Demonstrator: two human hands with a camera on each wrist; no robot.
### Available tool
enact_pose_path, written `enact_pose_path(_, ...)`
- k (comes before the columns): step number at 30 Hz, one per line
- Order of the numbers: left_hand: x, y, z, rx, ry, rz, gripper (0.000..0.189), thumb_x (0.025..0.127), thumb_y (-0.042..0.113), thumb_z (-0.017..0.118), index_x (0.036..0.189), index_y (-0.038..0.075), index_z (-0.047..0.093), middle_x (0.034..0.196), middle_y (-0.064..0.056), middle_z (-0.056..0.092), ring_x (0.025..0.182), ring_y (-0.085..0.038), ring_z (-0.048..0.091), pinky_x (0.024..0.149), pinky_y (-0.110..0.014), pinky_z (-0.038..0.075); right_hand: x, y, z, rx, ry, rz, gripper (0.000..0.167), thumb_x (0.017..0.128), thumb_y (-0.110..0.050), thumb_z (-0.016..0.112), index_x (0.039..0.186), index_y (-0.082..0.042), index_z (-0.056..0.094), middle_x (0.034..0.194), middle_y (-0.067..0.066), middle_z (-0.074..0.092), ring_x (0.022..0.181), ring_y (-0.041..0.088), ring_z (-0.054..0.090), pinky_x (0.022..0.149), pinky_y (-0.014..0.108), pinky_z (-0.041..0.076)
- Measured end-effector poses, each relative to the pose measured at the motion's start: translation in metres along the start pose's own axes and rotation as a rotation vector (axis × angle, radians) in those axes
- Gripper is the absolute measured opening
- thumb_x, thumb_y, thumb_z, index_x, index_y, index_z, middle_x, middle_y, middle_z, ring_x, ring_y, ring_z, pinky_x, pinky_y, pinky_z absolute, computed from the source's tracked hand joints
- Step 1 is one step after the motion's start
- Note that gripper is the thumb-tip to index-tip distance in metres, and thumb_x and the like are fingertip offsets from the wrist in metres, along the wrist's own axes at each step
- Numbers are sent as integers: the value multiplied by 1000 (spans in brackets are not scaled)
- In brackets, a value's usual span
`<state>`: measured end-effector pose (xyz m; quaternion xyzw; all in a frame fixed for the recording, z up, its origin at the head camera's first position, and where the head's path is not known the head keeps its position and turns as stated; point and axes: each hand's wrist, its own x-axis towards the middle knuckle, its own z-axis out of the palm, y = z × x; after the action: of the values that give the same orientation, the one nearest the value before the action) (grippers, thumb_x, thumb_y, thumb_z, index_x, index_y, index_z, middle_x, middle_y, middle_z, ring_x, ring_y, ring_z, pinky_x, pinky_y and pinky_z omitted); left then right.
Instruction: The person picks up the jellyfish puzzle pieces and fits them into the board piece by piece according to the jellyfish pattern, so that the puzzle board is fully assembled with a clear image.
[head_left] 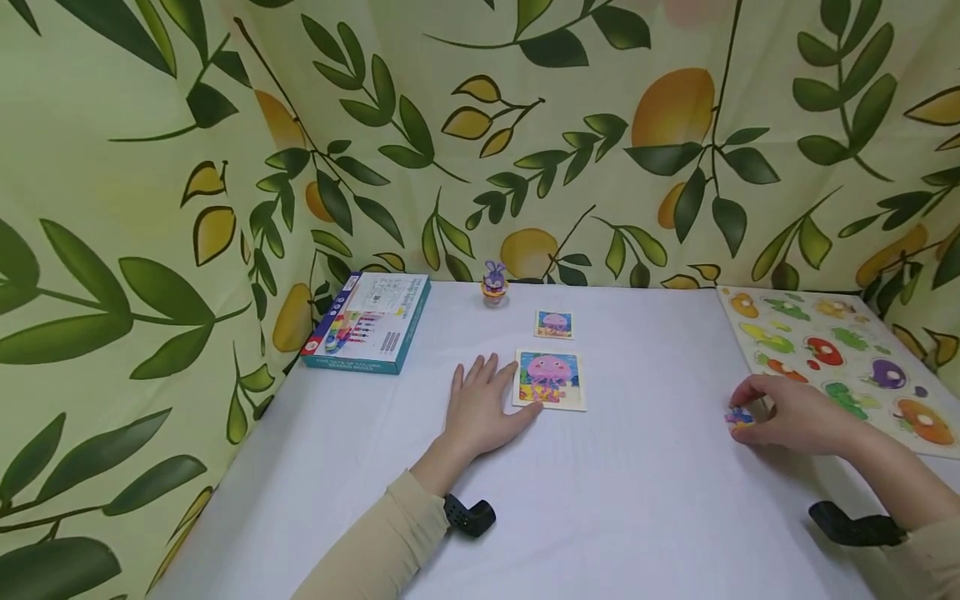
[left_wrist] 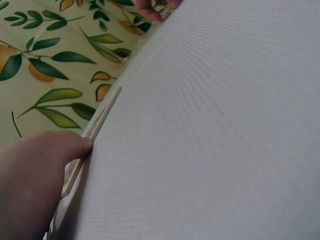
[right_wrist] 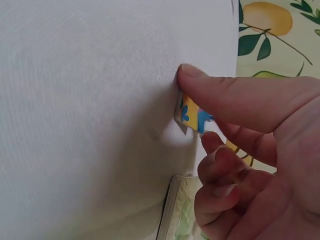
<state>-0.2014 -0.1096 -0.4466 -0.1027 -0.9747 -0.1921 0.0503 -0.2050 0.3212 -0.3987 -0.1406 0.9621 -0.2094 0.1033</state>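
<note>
A square jellyfish puzzle [head_left: 550,367] lies flat mid-table, with a pale bare patch toward its lower right. Beside it my left hand [head_left: 480,412] rests with fingers spread, the thumb touching the lower edge. In the left wrist view, that thumb lies against the board's thin rim [left_wrist: 107,111]. Far to the right, my right hand [head_left: 798,417] pinches a small colourful puzzle piece [head_left: 738,417] between thumb and fingers, close to the tabletop. The right wrist view shows the piece [right_wrist: 189,111] in yellow and blue, partly covered by the thumb. A small jellyfish picture card [head_left: 554,324] lies behind the puzzle.
A fruit-and-vegetable board [head_left: 791,329] lies at the right, partly behind my right hand. At the back left is a flat box [head_left: 371,321]. A small purple rabbit figure [head_left: 494,283] stands near the leaf-print backdrop [head_left: 420,50]. White cloth [head_left: 637,500] covers the table.
</note>
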Motion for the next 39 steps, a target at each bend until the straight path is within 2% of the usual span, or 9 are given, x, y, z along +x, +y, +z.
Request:
enact_pose_path(3,0,1,0,-4,-4,0,84,90,73,56,154,20,49,164,-11,34,155,-30,19,123,-56,1,0,0,0,15,6,17,50,78,-34,90,108,-5,62,104,9,64,84,23,53,68,34,46)
enact_pose_path(8,1,0,0,6,-12,-9,84,90,73,55,155,21,48,165,-10,33,155,-30,18,123,-55,0,1,-2,1,36,14,25,49,80,-34,89,106,-6,59,96,5,62,86,24,55,68,34,47)
enact_pose_path(20,1,1,-1,18,-8,-6,83,90,73,55,155,21,49,164,-11,34,154,-31,20,123,-56,2,9,-19,10,114,18,4,41,85,-28,85,108,-8,58,88,1,61,79,20,53,61,28,44)
enact_pose_path(29,0,2,-2,9,-7,-1,83,90,72,56,154,21,49,164,-11,34,154,-32,20,123,-57,1,19,-29,19,134,41,-50,32,89,-28,82,108,-14,61,96,2,65,83,20,57,63,28,50)
enact_pose_path(34,0,2,-1,-1,-7,4,82,90,71,56,154,20,49,164,-12,34,154,-32,20,123,-57,1,25,-37,25,139,55,-83,26,91,-21,80,108,-14,62,99,2,64,84,20,56,66,28,49)
enact_pose_path(39,-1,2,-2,-12,3,11,82,90,71,56,154,19,50,163,-12,35,154,-32,21,123,-57,2,31,-53,31,198,60,-94,20,94,-14,75,109,-12,62,99,3,62,80,20,55,61,27,50)
